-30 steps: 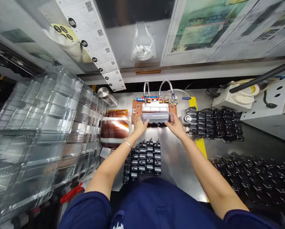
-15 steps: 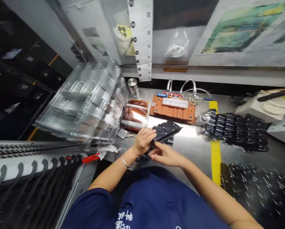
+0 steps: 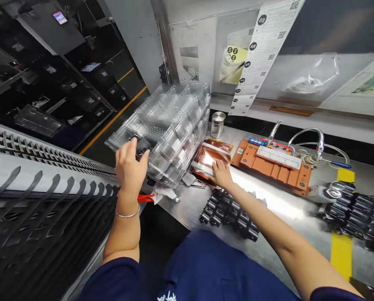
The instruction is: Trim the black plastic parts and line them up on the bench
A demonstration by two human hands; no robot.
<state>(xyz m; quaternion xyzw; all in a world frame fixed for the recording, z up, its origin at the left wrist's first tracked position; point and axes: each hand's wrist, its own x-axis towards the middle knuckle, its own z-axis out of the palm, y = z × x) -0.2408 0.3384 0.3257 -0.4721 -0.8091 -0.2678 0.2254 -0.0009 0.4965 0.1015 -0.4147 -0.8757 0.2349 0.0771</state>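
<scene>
My left hand (image 3: 131, 163) is closed on a black part (image 3: 142, 147) at the near left corner of the stacked clear plastic trays (image 3: 174, 138). The top tray has molded compartments. My right hand (image 3: 222, 173) rests with its fingers on a pack of amber film sheets (image 3: 205, 156) with white bands, right of the trays. Whether it pinches a sheet is too small to tell. Below my right forearm, several black ribbed parts (image 3: 224, 211) lie in a row on the metal table.
An orange fixture (image 3: 271, 165) with hoses stands right of the film. Behind the film is a metal jar (image 3: 217, 124). Red-handled pliers (image 3: 146, 198) lie by the table's left edge. More black parts (image 3: 362, 213) sit at the right, across yellow tape (image 3: 342, 251).
My view has turned left. My left hand has carried the black part from the table's middle to the trays. My right hand has left that part and moved onto the film pack.
</scene>
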